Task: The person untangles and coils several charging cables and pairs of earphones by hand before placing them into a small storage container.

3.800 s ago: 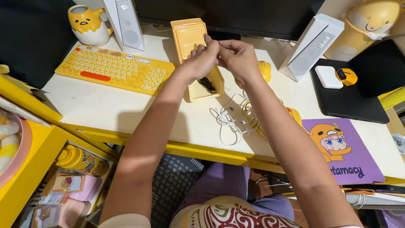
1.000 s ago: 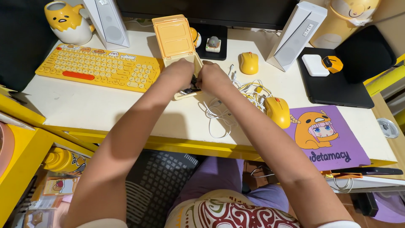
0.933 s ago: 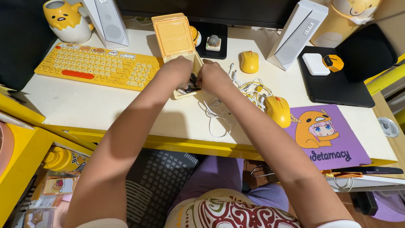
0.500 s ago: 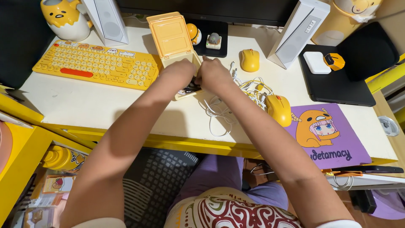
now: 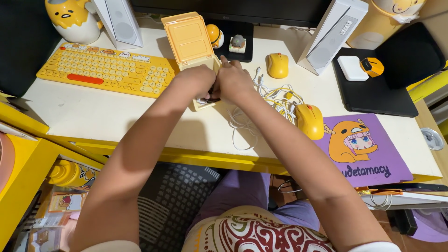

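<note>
While both hands crowd over the small yellow box [image 5: 201, 95] at the middle of the counter [image 5: 93, 112], working slowly keeps the contents from spilling, I judge. At far left lies a yellow keyboard [image 5: 105, 70] with rounded matte keys. The left hand [image 5: 196, 80] curls its fingers onto something dark at the box mouth; its ribbed plastic lid [image 5: 187, 39] stands open. The right hand [image 5: 235, 83] pinches there too, what exactly I cannot tell. Right of them: tangled white cables [image 5: 275, 100], a glossy yellow mouse [image 5: 310, 120].

both hands, left hand [image 5: 196, 81] and right hand [image 5: 234, 83], pressed into open yellow box [image 5: 192, 39] on desk [image 5: 84, 109].
</note>
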